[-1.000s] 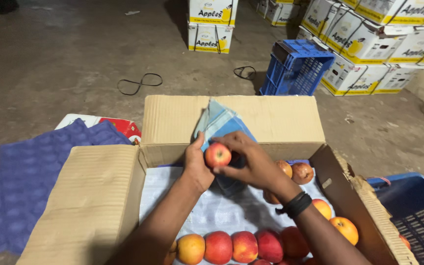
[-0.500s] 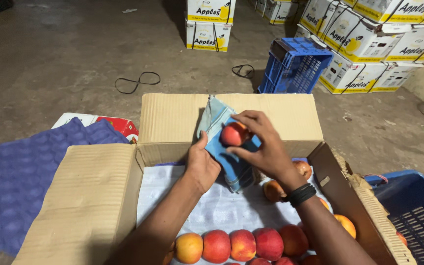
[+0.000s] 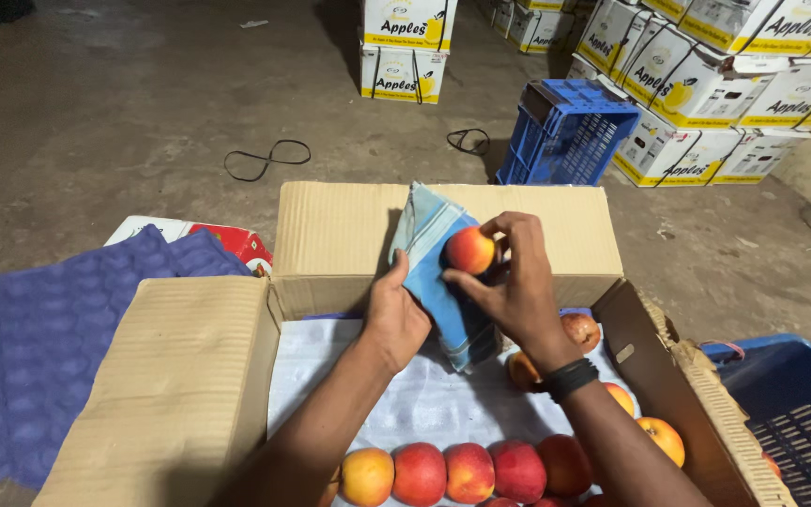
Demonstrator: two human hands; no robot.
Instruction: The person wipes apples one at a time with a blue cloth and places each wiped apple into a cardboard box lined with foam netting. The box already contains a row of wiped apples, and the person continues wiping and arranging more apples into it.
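Lifted slightly higher against blue cloth: red apple, pinched in right hand; left hand grasping cloth just beside, above open cardboard box.

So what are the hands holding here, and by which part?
The right hand pinches an apple by its sides with the fingertips. The left hand grips a blue cloth along its left edge.
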